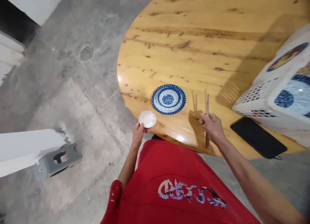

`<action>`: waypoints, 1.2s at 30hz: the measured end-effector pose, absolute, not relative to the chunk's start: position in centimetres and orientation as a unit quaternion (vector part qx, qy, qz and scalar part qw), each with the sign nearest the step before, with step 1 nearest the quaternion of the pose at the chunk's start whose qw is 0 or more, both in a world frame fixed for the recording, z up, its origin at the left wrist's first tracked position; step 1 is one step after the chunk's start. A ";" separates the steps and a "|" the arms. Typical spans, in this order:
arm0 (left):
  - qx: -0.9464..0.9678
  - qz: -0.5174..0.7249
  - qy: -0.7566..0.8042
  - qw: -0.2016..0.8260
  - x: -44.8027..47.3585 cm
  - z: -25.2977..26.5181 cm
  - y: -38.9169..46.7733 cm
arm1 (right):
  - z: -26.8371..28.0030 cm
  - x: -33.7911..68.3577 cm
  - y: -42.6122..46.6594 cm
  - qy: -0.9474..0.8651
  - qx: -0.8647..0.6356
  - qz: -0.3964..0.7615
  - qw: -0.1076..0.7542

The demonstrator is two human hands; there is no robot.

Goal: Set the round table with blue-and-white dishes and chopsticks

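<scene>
chopsticks [207,103] are being partly hidden by the right grip [212,124]; only their upper and lower lengths are being shown, and the number of sticks is being left unclear, since the upper tips are being blurred. most fingers of the left grip [138,132] are being concealed beneath a small white dish [146,118], whose depth is being made hard to judge. a white basket [255,93] is being cut off by the right-hand edge of the view, so only part of a blue-and-white piece [287,98] inside it is being seen. the lettering on a red shirt [179,166] is being distorted by folds.

the small white dish is being held just at the rounded edge of the wooden desk [181,59], its rim being pinched between the thumb and fingers of the left grip; its pale inside is being ringed by faint markings. the chopsticks, thin and brown, are being clasped above the desk within the closed fist of the right grip. between the two grips, round blue-and-white tableware [168,99] is being carried by the desk, its concentric bands being framed by a dark patterned rim. a black phone [259,137] is being supported near the basket.
</scene>
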State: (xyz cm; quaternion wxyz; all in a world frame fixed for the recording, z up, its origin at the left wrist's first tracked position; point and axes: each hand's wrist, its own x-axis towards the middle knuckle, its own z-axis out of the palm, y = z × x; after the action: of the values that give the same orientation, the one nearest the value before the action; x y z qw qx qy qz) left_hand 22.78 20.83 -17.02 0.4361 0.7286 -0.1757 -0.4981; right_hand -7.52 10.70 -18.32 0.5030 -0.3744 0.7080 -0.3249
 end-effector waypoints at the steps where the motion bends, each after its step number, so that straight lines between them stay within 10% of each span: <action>1: 0.734 -0.487 -0.159 0.445 22.8 -16.8 21.0 | -18.5 -7.1 10.5 0.710 -0.358 -0.322 0.514; 11: 0.770 -0.357 -0.099 0.519 25.2 -14.8 19.0 | -20.8 -2.3 8.6 0.640 -0.335 -0.334 0.605; 36: 0.693 -0.501 -0.284 0.435 39.4 -16.8 5.2 | -22.2 5.6 7.7 0.731 -0.226 -0.474 0.436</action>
State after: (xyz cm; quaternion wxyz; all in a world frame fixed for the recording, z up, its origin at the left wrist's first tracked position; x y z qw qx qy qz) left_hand 39.40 5.17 -16.85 0.4348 0.6926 -0.2841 -0.5005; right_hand 5.61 7.72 -22.18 0.4361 -0.2260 0.7310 -0.4737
